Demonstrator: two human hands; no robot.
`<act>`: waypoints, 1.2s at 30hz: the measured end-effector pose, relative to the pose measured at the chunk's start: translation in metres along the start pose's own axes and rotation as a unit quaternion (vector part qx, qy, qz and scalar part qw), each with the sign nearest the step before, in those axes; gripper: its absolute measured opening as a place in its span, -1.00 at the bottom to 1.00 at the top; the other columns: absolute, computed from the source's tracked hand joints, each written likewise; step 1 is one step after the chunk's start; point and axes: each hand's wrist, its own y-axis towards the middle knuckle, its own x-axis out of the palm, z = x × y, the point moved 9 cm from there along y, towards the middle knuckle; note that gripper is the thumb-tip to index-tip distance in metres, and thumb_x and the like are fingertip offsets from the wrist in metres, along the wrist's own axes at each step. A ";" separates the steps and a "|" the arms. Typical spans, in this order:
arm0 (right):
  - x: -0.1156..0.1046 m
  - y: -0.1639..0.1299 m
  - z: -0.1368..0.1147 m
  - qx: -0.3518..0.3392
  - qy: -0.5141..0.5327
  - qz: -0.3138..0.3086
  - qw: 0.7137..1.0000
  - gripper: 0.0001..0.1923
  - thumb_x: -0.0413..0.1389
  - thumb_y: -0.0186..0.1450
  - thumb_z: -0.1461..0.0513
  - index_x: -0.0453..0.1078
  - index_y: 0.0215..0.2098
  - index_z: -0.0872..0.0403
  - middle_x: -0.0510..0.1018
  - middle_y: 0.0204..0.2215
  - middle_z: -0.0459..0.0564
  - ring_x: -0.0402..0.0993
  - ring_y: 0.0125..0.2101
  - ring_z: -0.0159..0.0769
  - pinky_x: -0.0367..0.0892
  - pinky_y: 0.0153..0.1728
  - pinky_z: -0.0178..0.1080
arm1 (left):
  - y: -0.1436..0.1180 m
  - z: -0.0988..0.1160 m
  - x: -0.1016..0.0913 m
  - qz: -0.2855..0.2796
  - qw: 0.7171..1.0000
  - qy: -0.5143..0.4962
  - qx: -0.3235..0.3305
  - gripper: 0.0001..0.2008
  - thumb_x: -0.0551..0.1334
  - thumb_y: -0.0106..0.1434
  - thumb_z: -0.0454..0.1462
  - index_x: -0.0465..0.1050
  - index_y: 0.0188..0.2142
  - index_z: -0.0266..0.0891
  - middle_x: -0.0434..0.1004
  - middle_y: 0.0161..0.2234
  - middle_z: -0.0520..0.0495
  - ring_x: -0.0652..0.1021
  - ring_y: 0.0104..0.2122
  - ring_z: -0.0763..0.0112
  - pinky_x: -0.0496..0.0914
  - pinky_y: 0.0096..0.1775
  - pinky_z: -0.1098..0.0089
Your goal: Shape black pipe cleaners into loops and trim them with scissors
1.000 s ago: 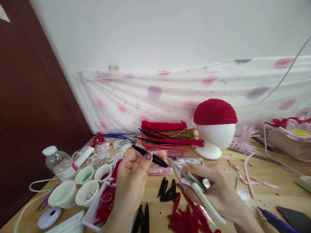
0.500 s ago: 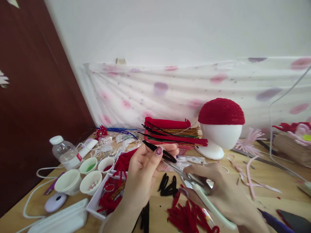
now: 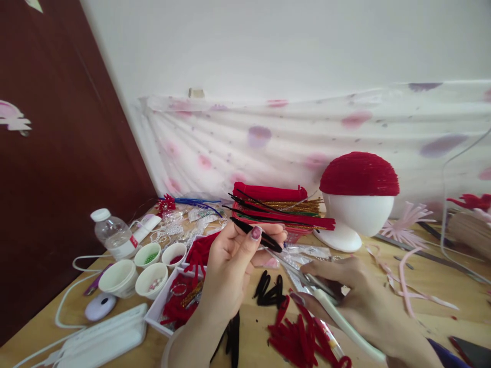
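Observation:
My left hand point(image 3: 230, 271) pinches a folded black pipe cleaner point(image 3: 245, 231) between thumb and fingers, above the middle of the table. In my right hand point(image 3: 356, 296) is a pair of pliers point(image 3: 326, 301) with pale green handles. Their metal jaws reach to the near end of the black piece; whether they grip it I cannot tell. Several bent black pieces point(image 3: 268, 287) lie on the table just below the hands. A pile of short red fuzzy pieces point(image 3: 293, 335) sits nearer to me. Longer black strips point(image 3: 233, 337) lie beside my left forearm.
Behind my hands stands a basket of red, black and gold stems point(image 3: 280, 220). A white foam head point(image 3: 356, 217) wears a red cap point(image 3: 358, 176). At left are bead cups point(image 3: 151, 281), a bottle point(image 3: 113, 235), a white power strip point(image 3: 103, 337) and boxes of red pieces point(image 3: 155, 312).
The whole view has shifted slightly, so things appear a little farther right. Both hands keep nearly the same pose, with the black piece and the pliers still held.

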 end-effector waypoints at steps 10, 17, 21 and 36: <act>0.009 -0.002 0.006 0.023 -0.016 -0.074 0.997 -0.87 0.27 0.22 0.15 0.48 -0.42 0.02 0.49 -0.59 -0.13 0.28 -0.58 -0.35 0.17 -0.58 -0.33 | -0.001 0.011 -0.008 -0.047 0.996 0.061 -0.043 -0.89 0.34 0.27 -0.26 0.53 -0.29 -0.29 0.71 -0.17 -0.22 0.67 -0.11 0.11 0.60 -0.13 0.20; 0.015 -0.004 0.019 0.041 -0.026 -0.079 0.996 -0.79 0.25 0.26 0.09 0.46 -0.45 0.02 0.44 -0.62 -0.13 0.27 -0.60 -0.34 0.10 -0.61 -0.32 | 0.000 0.006 -0.007 -0.058 0.993 0.090 -0.058 -0.89 0.32 0.28 -0.26 0.47 -0.32 -0.28 0.71 -0.18 -0.23 0.68 -0.13 0.14 0.60 -0.16 0.27; 0.015 -0.004 0.020 0.049 -0.016 -0.079 0.996 -0.78 0.23 0.28 0.10 0.43 -0.47 0.02 0.39 -0.64 -0.16 0.21 -0.61 -0.37 0.09 -0.61 -0.33 | 0.002 0.004 -0.008 -0.054 0.992 0.096 -0.063 -0.88 0.33 0.28 -0.26 0.48 -0.33 -0.28 0.72 -0.22 -0.21 0.68 -0.14 0.16 0.59 -0.17 0.31; 0.012 0.002 0.013 0.039 -0.019 -0.072 0.996 -0.79 0.25 0.26 0.08 0.46 -0.41 0.03 0.47 -0.58 -0.14 0.26 -0.58 -0.37 0.15 -0.58 -0.34 | 0.005 0.002 -0.013 -0.026 0.996 0.060 -0.057 -0.87 0.32 0.29 -0.25 0.53 -0.28 -0.31 0.72 -0.27 -0.14 0.70 -0.20 0.22 0.60 -0.24 0.39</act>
